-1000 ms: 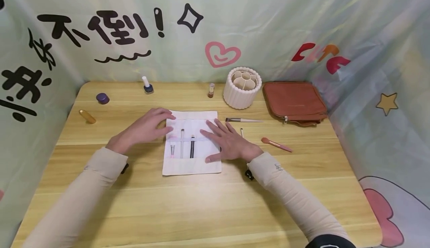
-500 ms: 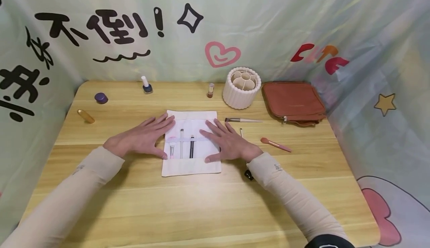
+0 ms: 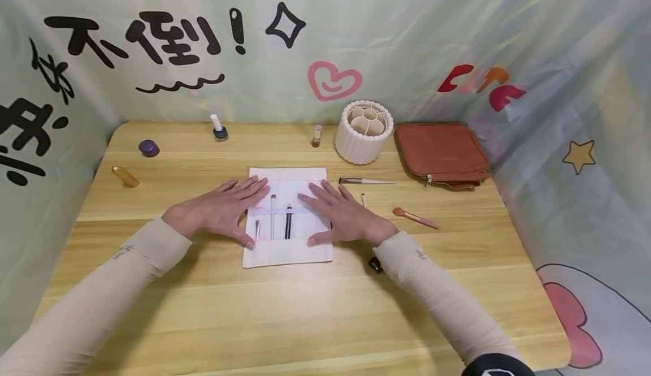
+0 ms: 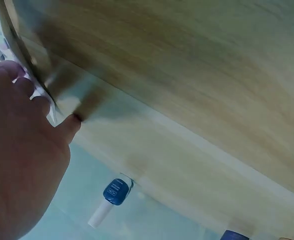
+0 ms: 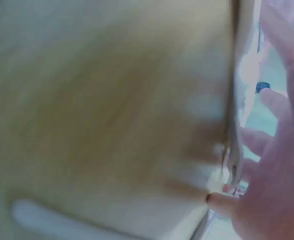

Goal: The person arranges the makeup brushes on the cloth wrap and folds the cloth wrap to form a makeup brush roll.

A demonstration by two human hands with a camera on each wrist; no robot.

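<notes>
A white fabric brush roll (image 3: 287, 254) lies unfolded flat on the wooden table. In its pockets sit a small pink-handled brush (image 3: 257, 230), a slim pale brush (image 3: 273, 217) and a black brush (image 3: 288, 223). My left hand (image 3: 218, 209) rests with spread fingers along the roll's left edge, its thumb near the lower left. Along the right edge my right hand (image 3: 351, 217) lies with fingers spread over the cloth. Neither hand grips anything. In the left wrist view the left hand (image 4: 22, 155) shows at the cloth's edge; the right wrist view shows the right hand (image 5: 272, 165) likewise.
Right of the roll lie an angled brush (image 3: 367, 181), a pink brush (image 3: 415, 217) and a thin brush partly under the right wrist. Behind stand a ribbed white holder (image 3: 363, 138), a brown pouch (image 3: 445, 152), a small bottle (image 3: 316, 137), nail polish (image 3: 220, 130), a purple jar (image 3: 149, 148) and a gold tube (image 3: 125, 176).
My left hand has shifted from the roll's upper left edge, spreading its fingers and lowering its thumb, then moving slightly inward over the cloth. My right hand stays nearly in place.
</notes>
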